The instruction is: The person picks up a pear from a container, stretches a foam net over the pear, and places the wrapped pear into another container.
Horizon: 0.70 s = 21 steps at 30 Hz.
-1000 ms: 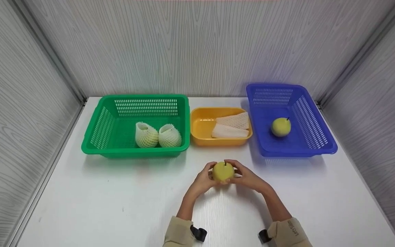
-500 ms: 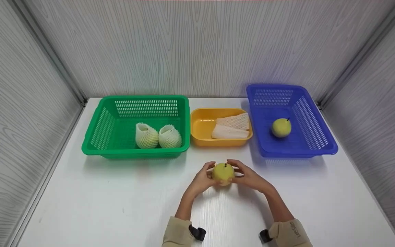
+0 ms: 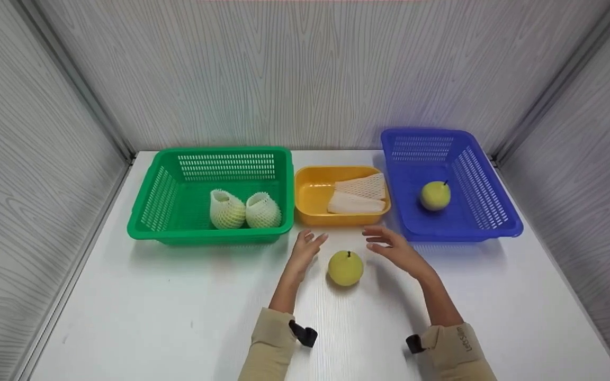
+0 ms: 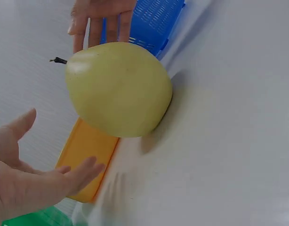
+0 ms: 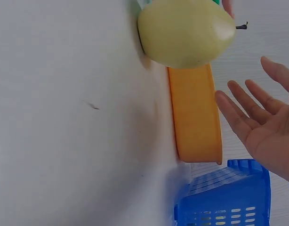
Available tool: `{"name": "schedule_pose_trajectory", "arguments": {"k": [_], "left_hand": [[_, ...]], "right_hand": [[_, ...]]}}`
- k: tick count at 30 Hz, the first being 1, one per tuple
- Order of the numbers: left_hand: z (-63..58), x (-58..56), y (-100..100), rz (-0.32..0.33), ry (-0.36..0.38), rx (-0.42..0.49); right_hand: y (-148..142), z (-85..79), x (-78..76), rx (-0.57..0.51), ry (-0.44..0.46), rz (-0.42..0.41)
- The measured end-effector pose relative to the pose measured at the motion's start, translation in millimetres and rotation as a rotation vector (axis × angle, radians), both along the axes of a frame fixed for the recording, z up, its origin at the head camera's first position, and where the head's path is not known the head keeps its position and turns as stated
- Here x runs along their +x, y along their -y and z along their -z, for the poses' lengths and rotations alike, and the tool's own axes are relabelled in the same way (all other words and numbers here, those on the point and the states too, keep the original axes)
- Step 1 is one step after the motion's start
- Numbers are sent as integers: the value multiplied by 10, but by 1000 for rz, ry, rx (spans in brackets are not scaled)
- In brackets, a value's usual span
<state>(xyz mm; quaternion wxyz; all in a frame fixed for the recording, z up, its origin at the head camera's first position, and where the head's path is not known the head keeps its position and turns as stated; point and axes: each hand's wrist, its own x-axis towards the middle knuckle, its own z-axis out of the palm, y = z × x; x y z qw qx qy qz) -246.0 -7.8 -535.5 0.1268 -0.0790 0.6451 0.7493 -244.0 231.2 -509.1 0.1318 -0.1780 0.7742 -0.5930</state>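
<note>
A yellow-green pear point(image 3: 346, 268) stands on the white table with its dark stem up, and neither hand touches it. To its left is my left hand point(image 3: 304, 253), fingers loosely spread and holding nothing. My right hand point(image 3: 393, 248) hovers to the pear's right, its fingers apart and nothing in them. Both hands are beyond the pear's middle, towards an orange tray point(image 3: 313, 197). Inside that tray lie white foam net sleeves point(image 3: 358, 194). The left wrist view has the pear point(image 4: 118, 89) large between the two hands; the right wrist view shows the pear point(image 5: 187, 33) at its top.
At the back left, a green basket point(image 3: 220, 234) holds two pears in foam nets point(image 3: 227, 210). A blue basket point(image 3: 456, 233) at the back right has one bare pear point(image 3: 435, 196) in it. The orange tray sits between the baskets. Pale wood-grain walls point(image 3: 305, 74) enclose the table.
Both hands have let go of the pear, moved apart and reached farther forward. The pear stays on the table in nearly the same spot.
</note>
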Motion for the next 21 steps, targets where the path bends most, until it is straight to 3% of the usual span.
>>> {"name": "schedule_pose_trajectory", "arguments": {"k": [5,8,9,12,16,19,21], "left_hand": [[-43,-217,-59,-169,50,-62],[93,-413,-112,-265,10,-87],[178,-505,-126,-287,-8,-87],[587,-853,-161,-335,-106,-65],[1187,-1299,-186,-385,-244,-17],[1437,-1480,-192,-411,-298,20],[1492,-1544,-204,-413,-275,29]], "right_hand": [[86,-80,-196,103,-162,178],[156,-100,-325,198,-250,261],[176,-103,-368,233,-277,280],[216,-99,-499,372,-372,300],[231,-69,-644,642,-504,220],[231,-37,-718,857,-581,121],[230,-21,-747,962,-613,94]]}}
